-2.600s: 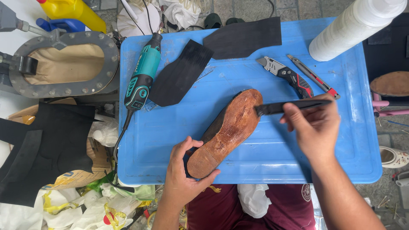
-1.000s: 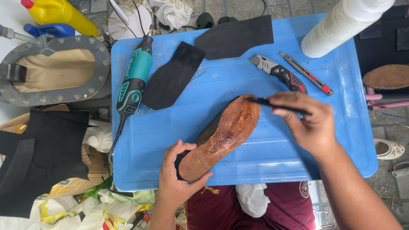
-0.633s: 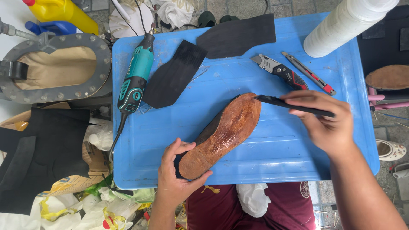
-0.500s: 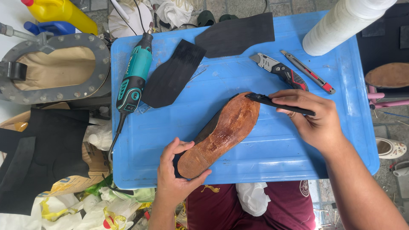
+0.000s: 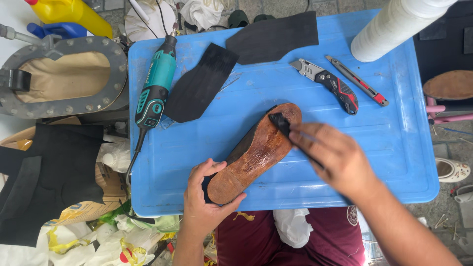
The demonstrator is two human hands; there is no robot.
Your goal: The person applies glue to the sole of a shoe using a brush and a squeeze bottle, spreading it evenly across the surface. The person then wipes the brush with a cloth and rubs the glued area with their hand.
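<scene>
A shoe lies sole-up on the blue plastic tabletop (image 5: 394, 148), its worn brown leather sole (image 5: 256, 155) running from lower left to upper right. My left hand (image 5: 204, 202) grips the heel end at the table's near edge. My right hand (image 5: 340, 160) holds a thin black brush or stick (image 5: 286, 127), whose dark tip rests on the toe part of the sole. The sole looks glossy in the middle.
On the tabletop lie a teal rotary tool (image 5: 155, 86), two black rubber sheets (image 5: 202, 81), a folding utility knife (image 5: 327, 83) and a slim red cutter (image 5: 357, 81). A white roll (image 5: 394, 27) stands at the back right. A metal frame (image 5: 64, 74) and black pieces sit left.
My right hand has moved left with the black tool, from beside the toe onto the sole. My left hand still holds the heel; the shoe stays in place.
</scene>
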